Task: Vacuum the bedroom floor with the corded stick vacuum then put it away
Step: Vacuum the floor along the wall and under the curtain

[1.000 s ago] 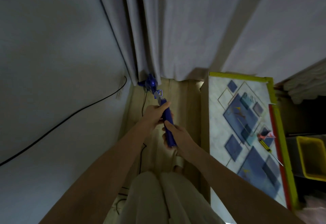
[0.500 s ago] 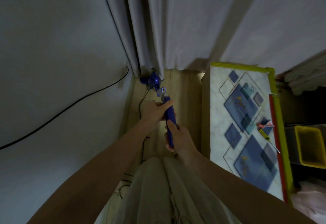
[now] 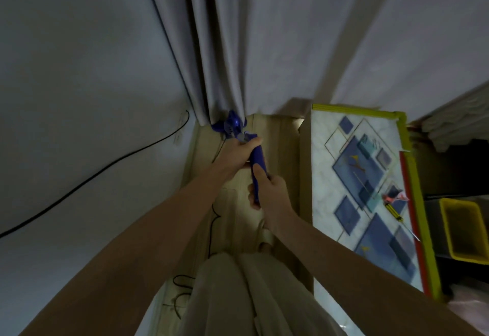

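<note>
step: vacuuming strip by curtain (image 3: 264, 44) | stick vacuum (image 3: 256, 158): head at curtain foot on wood floor (image 3: 275, 134) | left hand (image 3: 235, 155) wrapped upper handle, right hand (image 3: 270, 190) gripped lower | advice: short strokes, keep cord (image 3: 92, 176) clear of nozzle, curtain hem unsucked

No legible text, brand, number or sign appears anywhere in this view. A small pale label (image 3: 243, 137) sits on the blue stick vacuum (image 3: 255, 162) just above the upper grip, but its marks are too blurred and dim to read. The patterned tabletop (image 3: 330, 155) at right carries only blue diamond shapes and thin gold outlines, no lettering. The yellow-handled screwdriver (image 3: 393, 212) lying on it shows dark stripes, with no readable print.
</note>
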Demonstrator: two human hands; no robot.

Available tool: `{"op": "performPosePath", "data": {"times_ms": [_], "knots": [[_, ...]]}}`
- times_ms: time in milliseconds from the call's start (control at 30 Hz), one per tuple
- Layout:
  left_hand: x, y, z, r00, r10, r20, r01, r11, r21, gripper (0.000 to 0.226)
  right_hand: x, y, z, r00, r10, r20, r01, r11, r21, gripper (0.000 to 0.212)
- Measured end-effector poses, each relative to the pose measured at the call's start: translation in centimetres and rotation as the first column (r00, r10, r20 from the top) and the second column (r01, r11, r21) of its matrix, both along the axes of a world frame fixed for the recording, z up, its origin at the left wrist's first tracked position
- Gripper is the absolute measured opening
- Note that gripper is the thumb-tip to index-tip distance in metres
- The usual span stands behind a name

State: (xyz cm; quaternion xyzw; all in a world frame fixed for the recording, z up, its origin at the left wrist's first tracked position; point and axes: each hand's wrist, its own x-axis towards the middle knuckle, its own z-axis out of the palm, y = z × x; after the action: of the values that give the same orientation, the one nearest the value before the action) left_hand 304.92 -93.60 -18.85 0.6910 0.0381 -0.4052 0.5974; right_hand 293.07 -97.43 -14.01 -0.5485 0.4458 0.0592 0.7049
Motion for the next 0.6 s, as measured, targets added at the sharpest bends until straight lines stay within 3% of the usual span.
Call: {"op": "performPosePath", "data": {"times_ms": [133,267,367,600], "knots": [[-2.3,-0.4,1.1,0.997,-0.04,-0.06,0.038,0.998,-0.042,0.038,-2.1,0.5,1.4,0.996,-0.084,-0.016,0.085,0.993,0.081,0.02],[-3.0,-2.2,2.1,0.996,0.022,-0.086,-0.025,0.999,-0.028,0.037,-2.3,-1.0,2.1,0.992,-0.126,-0.011,0.127,0.981,0.147,0.021],[-2.7,-3.7,1.8,0.991,0.044,-0.124,-0.046,0.999,-0.01,0.036,-2.3,-2.8,1.5,0.996,-0.087,-0.005,0.087,0.988,0.124,0.023],[-0.2,-5.3,-0.6,0.985,-0.073,-0.158,0.078,0.997,0.026,0.033,-0.5,-4.8,-1.5,0.999,-0.004,-0.054,0.012,0.988,0.155,0.019]]}}
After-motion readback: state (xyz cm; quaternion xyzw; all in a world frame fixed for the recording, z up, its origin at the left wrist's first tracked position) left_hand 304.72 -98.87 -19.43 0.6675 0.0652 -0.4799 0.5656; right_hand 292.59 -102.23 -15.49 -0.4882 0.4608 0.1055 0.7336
